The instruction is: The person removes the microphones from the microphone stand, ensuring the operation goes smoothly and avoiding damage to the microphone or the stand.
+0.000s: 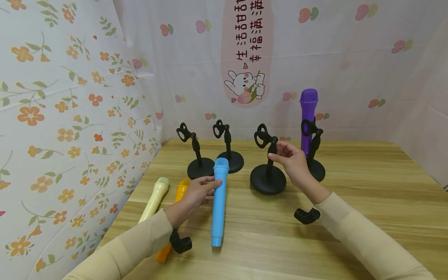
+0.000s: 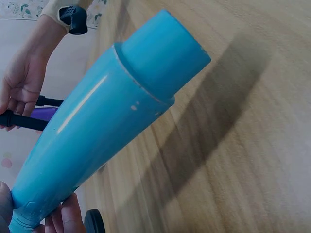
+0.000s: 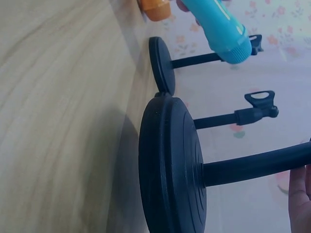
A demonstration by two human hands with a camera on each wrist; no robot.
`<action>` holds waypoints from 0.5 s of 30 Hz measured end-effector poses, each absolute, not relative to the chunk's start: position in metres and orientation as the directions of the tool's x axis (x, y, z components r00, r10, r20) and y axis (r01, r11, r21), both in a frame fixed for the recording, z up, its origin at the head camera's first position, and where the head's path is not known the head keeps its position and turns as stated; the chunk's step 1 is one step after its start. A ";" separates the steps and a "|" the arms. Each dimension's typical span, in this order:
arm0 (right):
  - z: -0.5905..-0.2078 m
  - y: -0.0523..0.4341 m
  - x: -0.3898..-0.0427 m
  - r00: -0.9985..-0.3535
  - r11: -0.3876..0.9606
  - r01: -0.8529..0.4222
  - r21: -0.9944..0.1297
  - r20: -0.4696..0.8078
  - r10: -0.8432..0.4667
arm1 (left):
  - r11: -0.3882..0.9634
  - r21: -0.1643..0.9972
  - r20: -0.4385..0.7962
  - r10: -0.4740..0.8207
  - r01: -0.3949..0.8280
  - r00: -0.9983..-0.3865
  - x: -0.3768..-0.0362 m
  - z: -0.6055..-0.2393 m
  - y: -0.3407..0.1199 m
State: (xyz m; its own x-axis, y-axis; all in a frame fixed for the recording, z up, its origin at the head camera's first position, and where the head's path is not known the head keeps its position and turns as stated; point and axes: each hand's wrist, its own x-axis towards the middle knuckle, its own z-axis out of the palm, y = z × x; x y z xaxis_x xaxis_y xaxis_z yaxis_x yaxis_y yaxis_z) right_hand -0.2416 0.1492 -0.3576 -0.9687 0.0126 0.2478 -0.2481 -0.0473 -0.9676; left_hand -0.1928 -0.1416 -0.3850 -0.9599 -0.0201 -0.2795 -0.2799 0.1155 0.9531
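Note:
My left hand (image 1: 201,190) grips a blue toy microphone (image 1: 219,206) near its head, holding it upright above the table. In the left wrist view the lower end of the blue microphone (image 2: 97,116) fills the middle. With thumb and fingers, my right hand (image 1: 292,161) pinches the pole of a black microphone stand (image 1: 268,179), whose clip holds nothing. The right wrist view shows that stand's round base (image 3: 170,165) close up, with fingers (image 3: 299,194) at the pole. Just right of this hand, a purple microphone (image 1: 308,105) stands upright at another black stand (image 1: 316,169).
Two more black stands (image 1: 200,167) (image 1: 232,160) stand at the back left. A yellow microphone (image 1: 154,200) and an orange microphone (image 1: 163,254) lie on the wooden table (image 1: 262,241) at the left, the orange one partly behind the left arm. Patterned cloth (image 1: 192,58) hangs behind.

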 end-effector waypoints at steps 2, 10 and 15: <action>-0.358 0.149 -0.245 -0.971 -0.044 -0.241 -0.970 0.240 0.020 | 0.119 0.951 -0.284 -0.017 -0.284 -0.959 -0.192 -0.386 -0.142; -0.355 0.148 -0.261 -0.970 -0.015 -0.242 -0.970 0.242 0.027 | 0.163 0.937 -0.311 -0.017 -0.310 -0.950 -0.189 -0.391 -0.144; -0.352 0.147 -0.272 -0.969 -0.002 -0.244 -0.970 0.244 0.033 | 0.181 0.929 -0.325 -0.018 -0.322 -0.946 -0.188 -0.396 -0.145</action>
State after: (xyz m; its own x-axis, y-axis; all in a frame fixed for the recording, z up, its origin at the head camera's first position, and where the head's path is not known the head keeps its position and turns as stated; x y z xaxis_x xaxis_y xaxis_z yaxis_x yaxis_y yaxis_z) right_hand -0.2717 0.1469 -0.3521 -0.9692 0.0328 0.2440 -0.2442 -0.0019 -0.9697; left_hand -0.1876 -0.1455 -0.3958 -0.9457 -0.0175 -0.3246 -0.3223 0.1811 0.9292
